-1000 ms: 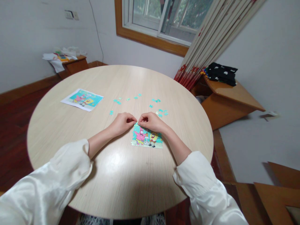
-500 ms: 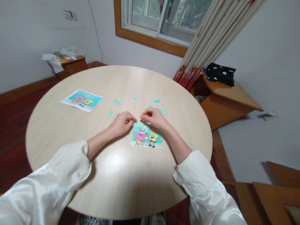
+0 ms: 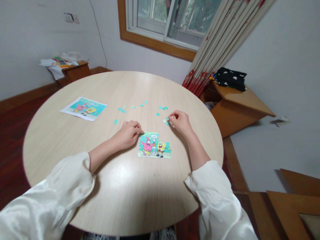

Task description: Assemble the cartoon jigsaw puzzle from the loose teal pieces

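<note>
1. The partly assembled puzzle [image 3: 153, 146] is laid flat on the round table [image 3: 120, 200], and a stepped edge is seen at its upper right.
2. The left hand [image 3: 128, 135] is placed at the puzzle's upper left corner, which is touched, or nearly so, by its fingertips; whether it is gripped cannot be told.
3. The right hand [image 3: 181, 121] is held well apart from the left, over a cluster of loose pieces [image 3: 165, 120]. Its thumb and forefinger are brought close together; whether a piece is pinched cannot be told.
4. Other pieces [image 3: 123, 111] are scattered farther across the tabletop.
5. A printed sheet [image 3: 88, 108] with cartoon figures is set at the left.
</note>
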The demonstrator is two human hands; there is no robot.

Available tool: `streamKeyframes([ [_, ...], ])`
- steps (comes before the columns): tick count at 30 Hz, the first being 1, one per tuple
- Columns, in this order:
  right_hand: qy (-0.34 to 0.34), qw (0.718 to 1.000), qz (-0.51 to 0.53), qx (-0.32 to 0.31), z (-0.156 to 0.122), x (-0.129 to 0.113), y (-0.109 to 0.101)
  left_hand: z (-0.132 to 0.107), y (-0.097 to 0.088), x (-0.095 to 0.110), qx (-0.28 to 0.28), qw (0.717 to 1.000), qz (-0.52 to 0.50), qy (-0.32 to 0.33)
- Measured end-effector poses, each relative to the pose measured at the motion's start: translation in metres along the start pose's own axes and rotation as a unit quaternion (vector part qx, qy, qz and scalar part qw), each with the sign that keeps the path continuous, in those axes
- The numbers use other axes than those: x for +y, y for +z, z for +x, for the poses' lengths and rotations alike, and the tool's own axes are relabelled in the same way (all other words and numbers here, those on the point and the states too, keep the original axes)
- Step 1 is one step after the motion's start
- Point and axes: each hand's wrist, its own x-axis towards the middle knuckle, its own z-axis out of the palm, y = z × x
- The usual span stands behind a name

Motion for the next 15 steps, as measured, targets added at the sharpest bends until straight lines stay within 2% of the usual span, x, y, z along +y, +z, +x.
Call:
streamKeyframes([
  [6, 0.008, 0.999, -0.034, -0.001, 0.002, 0.008, -0.009, 0.002, -0.007, -0.003, 0.065, 0.996, -0.023, -0.056],
  [10, 0.022, 0.998, -0.051, 0.001, 0.005, 0.021, -0.011, 0.002, -0.01, -0.006, 0.04, 0.996, -0.002, -0.081],
  [15, 0.037, 0.997, -0.063, 0.011, 0.009, 0.033, -0.005, 0.001, -0.009, -0.007, 0.011, 0.996, 0.021, -0.082],
])
